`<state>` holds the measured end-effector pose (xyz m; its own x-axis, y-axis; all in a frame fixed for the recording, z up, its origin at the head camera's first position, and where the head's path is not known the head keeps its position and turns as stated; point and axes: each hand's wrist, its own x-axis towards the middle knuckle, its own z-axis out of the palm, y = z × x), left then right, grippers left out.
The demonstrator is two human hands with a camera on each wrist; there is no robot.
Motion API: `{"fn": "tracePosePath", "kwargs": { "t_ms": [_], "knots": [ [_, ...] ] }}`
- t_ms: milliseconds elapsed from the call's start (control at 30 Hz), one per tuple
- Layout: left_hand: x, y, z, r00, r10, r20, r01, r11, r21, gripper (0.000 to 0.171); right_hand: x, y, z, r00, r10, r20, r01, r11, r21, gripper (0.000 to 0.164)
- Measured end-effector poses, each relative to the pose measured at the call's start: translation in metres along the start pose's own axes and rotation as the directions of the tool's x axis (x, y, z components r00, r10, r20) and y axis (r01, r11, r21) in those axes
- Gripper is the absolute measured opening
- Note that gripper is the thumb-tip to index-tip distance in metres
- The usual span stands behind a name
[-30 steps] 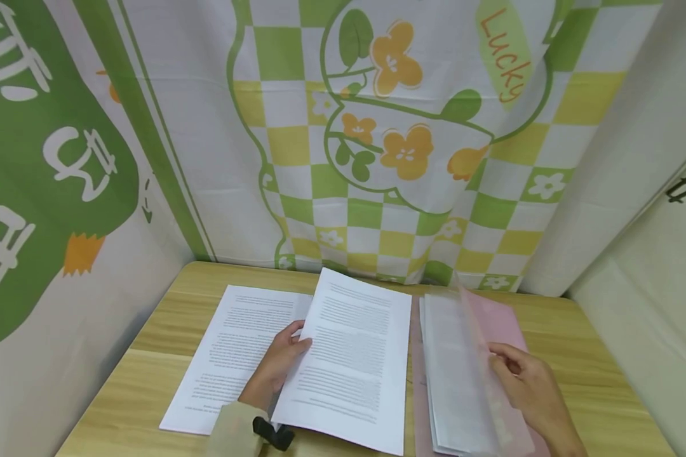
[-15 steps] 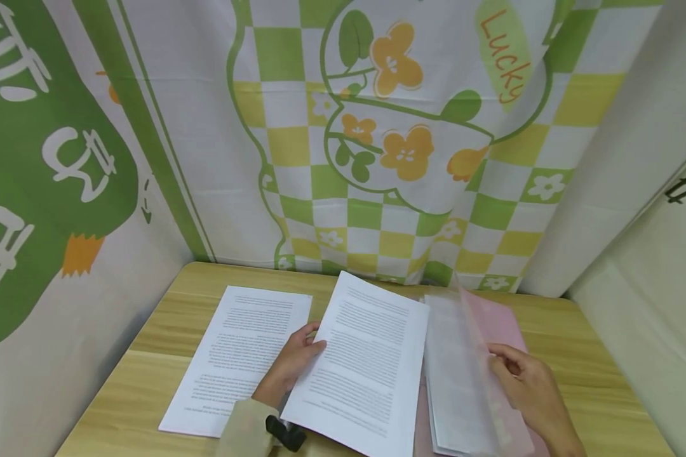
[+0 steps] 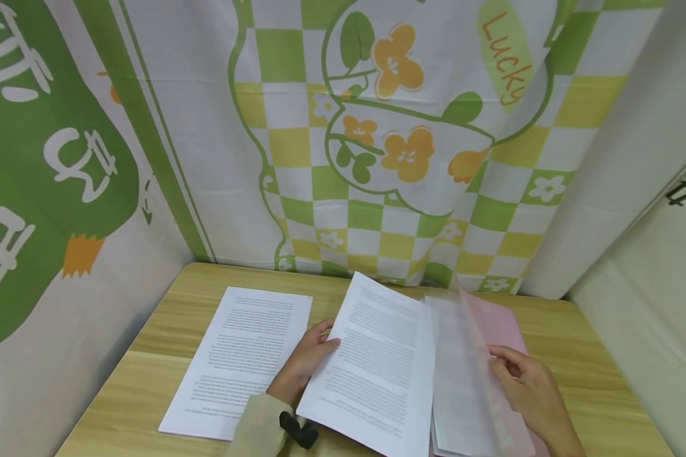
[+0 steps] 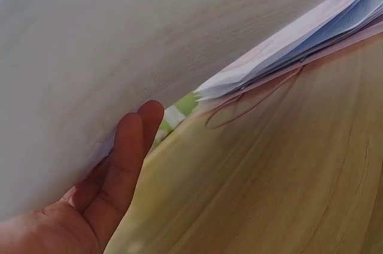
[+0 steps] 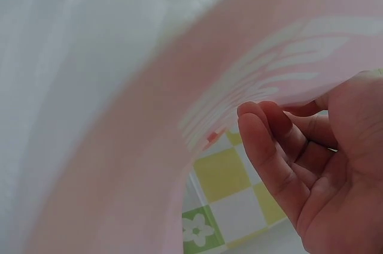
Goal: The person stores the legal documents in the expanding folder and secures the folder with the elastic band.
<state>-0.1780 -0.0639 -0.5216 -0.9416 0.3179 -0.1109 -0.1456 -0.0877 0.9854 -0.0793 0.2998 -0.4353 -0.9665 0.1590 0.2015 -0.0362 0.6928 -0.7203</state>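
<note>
My left hand [image 3: 310, 357] pinches the left edge of a printed sheet of paper [image 3: 380, 355], thumb on top and fingers beneath. The sheet is raised and tilted, its right edge overlapping the folder's clear plastic pages [image 3: 460, 374]. From below, the left wrist view shows the paper's pale underside [image 4: 90, 56] and the left fingers [image 4: 122, 167] against it. My right hand [image 3: 530, 388] holds the pink folder cover [image 3: 494, 317] by its edge, keeping it lifted and bent. Close up in the right wrist view, thumb and fingertips [image 5: 254, 122] grip the curved cover, which bears a white print.
On the left of the wooden table [image 3: 131, 381] lies another printed page [image 3: 237, 355]. A thin elastic loop [image 4: 257, 110] sticks out from the folder's side. Behind the table hangs a green and yellow checked curtain [image 3: 371, 209]; pale fabric walls flank both sides.
My left hand has carried the printed sheet rightward, so it now covers part of the folder's clear pages. The right hand and the pink cover have stayed in place.
</note>
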Motion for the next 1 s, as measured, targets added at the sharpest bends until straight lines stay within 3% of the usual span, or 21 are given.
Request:
{"fn": "tracePosePath", "kwargs": {
  "t_ms": [267, 600, 833, 1000],
  "knots": [
    [0.007, -0.004, 0.010, 1.000, -0.015, -0.013, 0.015, 0.999, -0.037, 0.043, -0.002, -0.002, 0.000, 1.000, -0.010, 0.009, 0.010, 1.000, 0.019, 0.025],
    [0.007, 0.006, 0.006, 1.000, 0.007, 0.014, -0.007, 1.000, 0.008, 0.043, -0.001, -0.003, -0.001, 1.000, 0.003, 0.007, -0.003, 1.000, 0.027, 0.024],
    [0.008, 0.010, 0.008, 0.999, 0.016, 0.052, -0.015, 1.000, -0.020, 0.044, -0.001, -0.002, -0.002, 1.000, -0.003, 0.008, 0.003, 1.000, 0.009, 0.024],
    [0.013, 0.008, 0.013, 0.999, 0.021, 0.043, -0.020, 0.999, -0.036, 0.044, -0.002, -0.003, -0.002, 1.000, -0.003, 0.006, 0.003, 1.000, 0.007, 0.024]
  ]
}}
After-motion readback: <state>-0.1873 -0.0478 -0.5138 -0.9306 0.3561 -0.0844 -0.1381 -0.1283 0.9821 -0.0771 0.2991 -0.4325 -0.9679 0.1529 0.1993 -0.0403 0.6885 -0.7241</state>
